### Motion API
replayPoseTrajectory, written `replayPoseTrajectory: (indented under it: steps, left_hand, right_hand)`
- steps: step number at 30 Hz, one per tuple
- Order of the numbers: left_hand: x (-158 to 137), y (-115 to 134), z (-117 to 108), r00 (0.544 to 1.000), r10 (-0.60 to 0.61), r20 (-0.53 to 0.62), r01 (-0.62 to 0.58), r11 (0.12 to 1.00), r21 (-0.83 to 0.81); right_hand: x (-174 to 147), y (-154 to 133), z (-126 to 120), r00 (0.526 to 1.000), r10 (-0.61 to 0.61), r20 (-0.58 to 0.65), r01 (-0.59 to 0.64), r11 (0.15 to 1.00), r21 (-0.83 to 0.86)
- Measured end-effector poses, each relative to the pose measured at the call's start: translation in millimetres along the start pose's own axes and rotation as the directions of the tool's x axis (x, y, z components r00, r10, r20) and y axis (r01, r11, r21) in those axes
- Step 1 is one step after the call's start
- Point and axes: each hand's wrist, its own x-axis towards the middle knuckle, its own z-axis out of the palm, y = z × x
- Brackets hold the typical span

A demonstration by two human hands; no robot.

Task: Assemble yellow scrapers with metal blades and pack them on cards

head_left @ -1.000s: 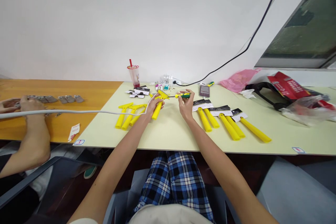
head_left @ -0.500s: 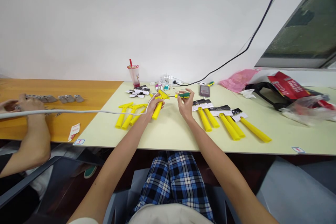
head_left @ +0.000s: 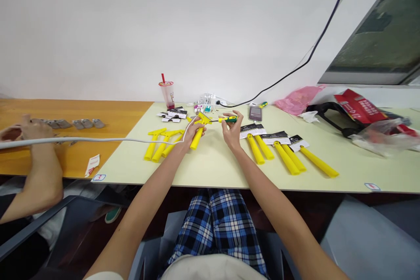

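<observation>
My left hand (head_left: 193, 132) is closed around a yellow scraper (head_left: 196, 139), its broad head tilted up and to the right. In my right hand (head_left: 233, 130) is a green-and-yellow screwdriver (head_left: 229, 119), gripped between thumb and fingers. The screwdriver's shaft points left and its tip meets the scraper's head; the exact contact is too small to make out. Left of my left hand lie several yellow scrapers (head_left: 159, 148) without cards. To the right of my right hand, several yellow scrapers (head_left: 286, 158) lie with black-and-white cards (head_left: 276, 138) over their heads.
A cup with a red straw (head_left: 168, 94) stands by the wall near loose cards (head_left: 173, 114). A phone (head_left: 255, 113) and plugs (head_left: 207, 108) lie at the back. Bags (head_left: 361, 107) sit right. A white cable (head_left: 98, 139) crosses left, before a co-worker's hands (head_left: 31, 129).
My hands, the scraper and the screwdriver keep nearly the same place; the screwdriver handle looks turned slightly, showing more yellow. The co-worker's hand at the left has shifted a little.
</observation>
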Motion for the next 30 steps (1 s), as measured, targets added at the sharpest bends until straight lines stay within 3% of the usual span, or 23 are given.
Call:
replayPoseTrajectory:
  steps: [8,17,23,30]
  left_hand:
    - [1.4,-2.4,1.0,1.0,-0.005,0.029,0.004,1.0,0.02]
    - [0.2,0.3,-0.5,1.0,0.004,0.012,-0.004,1.0,0.008]
    - [0.9,-0.8,1.2,1.0,0.003,0.021,-0.004,1.0,0.008]
    - [-1.3,2.2,2.6,0.999,-0.003,0.034,0.004,1.0,-0.01]
  right_hand:
    - [3.7,2.1,-4.1,0.995,0.023,-0.094,-0.033,0.993,-0.111]
    - [-0.3,1.5,-1.1,1.0,0.007,-0.02,-0.009,0.996,-0.089]
    - [2.7,7.0,-4.5,0.994,0.034,-0.105,-0.048,0.99,-0.135]
    - [3.1,5.2,-4.0,0.993,0.045,-0.112,-0.058,0.992,-0.115]
